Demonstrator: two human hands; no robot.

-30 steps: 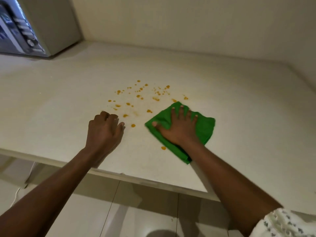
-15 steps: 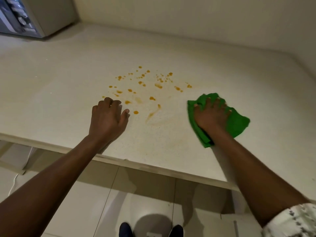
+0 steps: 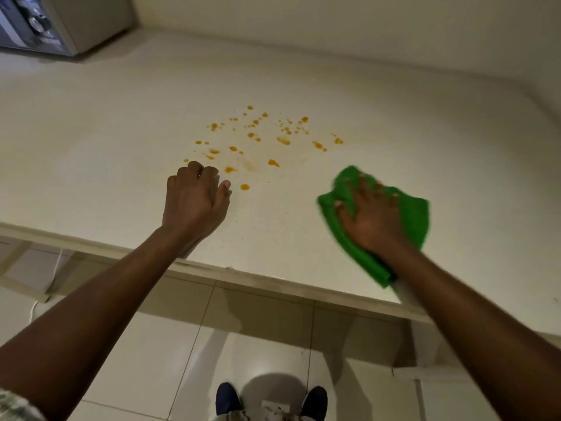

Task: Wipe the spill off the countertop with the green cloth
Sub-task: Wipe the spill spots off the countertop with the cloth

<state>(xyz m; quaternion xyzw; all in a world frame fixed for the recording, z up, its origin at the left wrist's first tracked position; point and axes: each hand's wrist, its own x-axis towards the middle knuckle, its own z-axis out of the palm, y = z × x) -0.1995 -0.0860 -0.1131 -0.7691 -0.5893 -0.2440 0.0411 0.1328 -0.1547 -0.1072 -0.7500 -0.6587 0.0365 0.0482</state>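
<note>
Orange droplets of the spill (image 3: 258, 138) are scattered over the pale countertop (image 3: 121, 123), with a few faint smears near the middle. The green cloth (image 3: 416, 214) lies flat to the right of the drops, near the front edge. My right hand (image 3: 370, 214) presses down on it with fingers spread; the hand and cloth look motion-blurred. My left hand (image 3: 194, 199) rests on the counter with fingers curled, just below the leftmost drops and touching no cloth.
A grey appliance with knobs (image 3: 45, 22) stands in the far left corner. Walls close the counter at the back and right. The counter's front edge (image 3: 249, 275) runs diagonally, with tiled floor and my shoes (image 3: 227, 399) below.
My right hand slid the cloth to the right, away from the drops, leaving smears and a wiped patch. The left hand stayed put. The camera view tilted lower.
</note>
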